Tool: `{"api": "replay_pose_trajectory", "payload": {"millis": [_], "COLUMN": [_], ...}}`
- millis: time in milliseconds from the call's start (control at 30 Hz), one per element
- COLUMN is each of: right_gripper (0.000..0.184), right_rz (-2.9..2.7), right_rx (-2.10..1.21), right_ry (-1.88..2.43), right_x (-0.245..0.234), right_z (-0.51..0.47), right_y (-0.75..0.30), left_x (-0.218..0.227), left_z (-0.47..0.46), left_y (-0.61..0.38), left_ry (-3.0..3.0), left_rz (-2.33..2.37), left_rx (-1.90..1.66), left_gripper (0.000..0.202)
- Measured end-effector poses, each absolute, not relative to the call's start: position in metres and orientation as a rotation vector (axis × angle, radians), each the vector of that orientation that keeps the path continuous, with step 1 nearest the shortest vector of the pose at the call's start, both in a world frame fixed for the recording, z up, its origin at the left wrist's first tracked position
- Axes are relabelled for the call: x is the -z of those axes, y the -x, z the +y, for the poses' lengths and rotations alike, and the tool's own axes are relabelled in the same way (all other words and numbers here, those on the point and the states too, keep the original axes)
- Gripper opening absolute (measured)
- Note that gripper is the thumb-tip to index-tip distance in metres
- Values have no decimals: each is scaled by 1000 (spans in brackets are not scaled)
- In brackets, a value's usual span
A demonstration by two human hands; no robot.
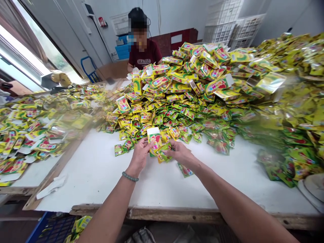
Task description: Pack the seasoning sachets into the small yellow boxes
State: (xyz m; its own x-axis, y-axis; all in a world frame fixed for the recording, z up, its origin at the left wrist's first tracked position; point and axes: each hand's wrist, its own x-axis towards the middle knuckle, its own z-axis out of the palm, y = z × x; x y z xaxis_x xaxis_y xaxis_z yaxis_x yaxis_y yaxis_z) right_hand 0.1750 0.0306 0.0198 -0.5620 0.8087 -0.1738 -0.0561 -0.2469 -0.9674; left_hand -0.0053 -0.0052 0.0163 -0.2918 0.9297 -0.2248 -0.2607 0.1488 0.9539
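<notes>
In front of me, over the white tabletop point(108, 182), my left hand point(141, 152) holds a small yellow-and-green printed carton point(154, 137) with its white flap up. My right hand point(177, 151) grips a green-and-yellow candy-like sachet point(164, 152) close against the carton's lower right side. Whether the sachet is partly inside the carton, I cannot tell. A green sachet point(185, 170) lies on the table just below my right hand. Beside my left hand is another green sachet point(119, 150), at the edge of a heap of sachets point(174, 114).
Cartons point(162, 82) are piled on the heap's far side, with more sachets point(301, 101) at right. A wooden strip point(58, 168) separates the left table's cartons point(37, 135). A blue crate point(48, 226) stands below the front edge. Across the table sits a person point(144, 57).
</notes>
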Motion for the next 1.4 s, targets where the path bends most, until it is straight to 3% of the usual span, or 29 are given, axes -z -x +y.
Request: {"api": "replay_pose_trajectory", "payload": {"millis": [233, 533, 733, 1000, 1400], "right_gripper": [37, 9, 14, 9, 38], "right_rz": [-1325, -2030, -1974, -2069, -1753], "right_rx": [-1370, -1086, -995, -1128, -933], "right_ry": [1034, 1211, 1284, 1249, 1277], "right_x": [-26, -44, -46, -45, -29], "right_z": [48, 49, 47, 46, 43], "right_y": [-190, -205, -204, -202, -188], "left_x": [-16, -21, -23, -20, -17], "left_z": [-11, -13, -13, -13, -13], "left_y": [8, 8, 2, 1, -3], "left_ry": [-1143, -1114, -1158, -1020, -1087], "left_rz": [1420, 1412, 1413, 1374, 1341], "left_rx": [-1113, -1057, -1018, -1036, -1049], "left_gripper": [55, 50, 51, 58, 49]}}
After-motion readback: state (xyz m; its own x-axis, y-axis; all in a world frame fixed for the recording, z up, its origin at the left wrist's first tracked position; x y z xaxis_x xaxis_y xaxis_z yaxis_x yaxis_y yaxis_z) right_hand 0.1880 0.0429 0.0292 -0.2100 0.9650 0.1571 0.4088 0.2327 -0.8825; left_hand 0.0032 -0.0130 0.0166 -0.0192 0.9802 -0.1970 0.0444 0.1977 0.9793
